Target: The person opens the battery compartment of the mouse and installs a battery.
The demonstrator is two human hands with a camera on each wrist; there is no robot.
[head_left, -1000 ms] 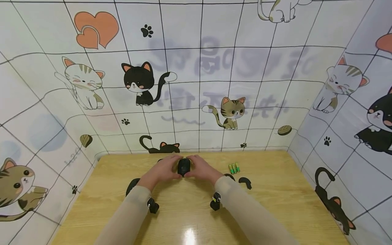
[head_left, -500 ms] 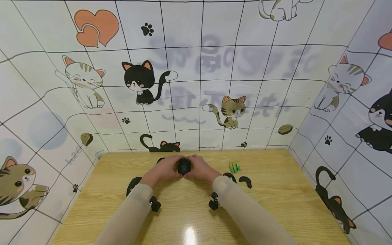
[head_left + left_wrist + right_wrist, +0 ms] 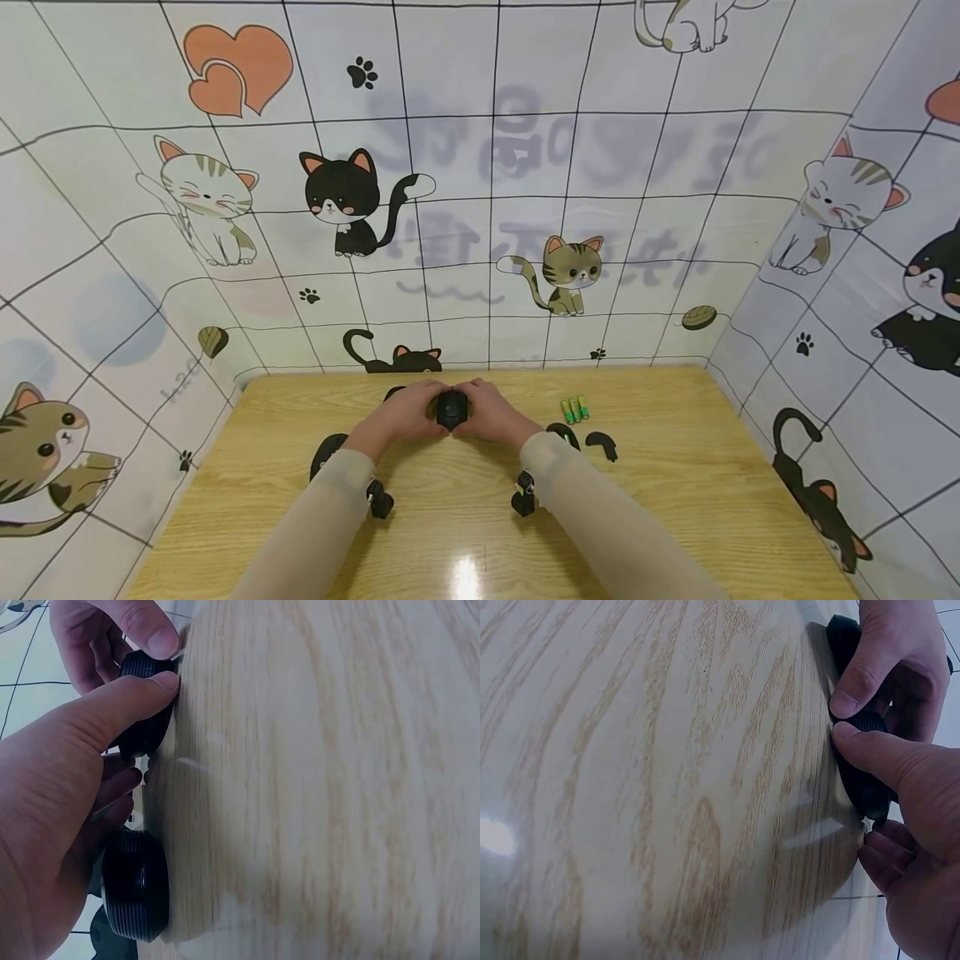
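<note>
Between my hands, near the table's back edge, sits a black computer mouse [image 3: 452, 409] with ribbed sides. My left hand [image 3: 406, 413] grips it from the left, thumb along its near edge in the left wrist view. From the other side my right hand [image 3: 491, 413] holds it too, and the two thumb tips nearly meet at its near end. The right wrist view shows the mouse [image 3: 864, 787] low against the tabletop. Its underside is hidden.
Another black mouse [image 3: 326, 455] lies by my left forearm, and a dark object peeks out behind my left hand. At right are green-and-yellow batteries [image 3: 574, 409], a black rounded piece [image 3: 564, 433] partly behind my sleeve, and a curved black cover [image 3: 602, 445].
Both hands stay around the mouse with almost no movement. My forearms shift slightly, showing a little more of the black piece by my right sleeve.
</note>
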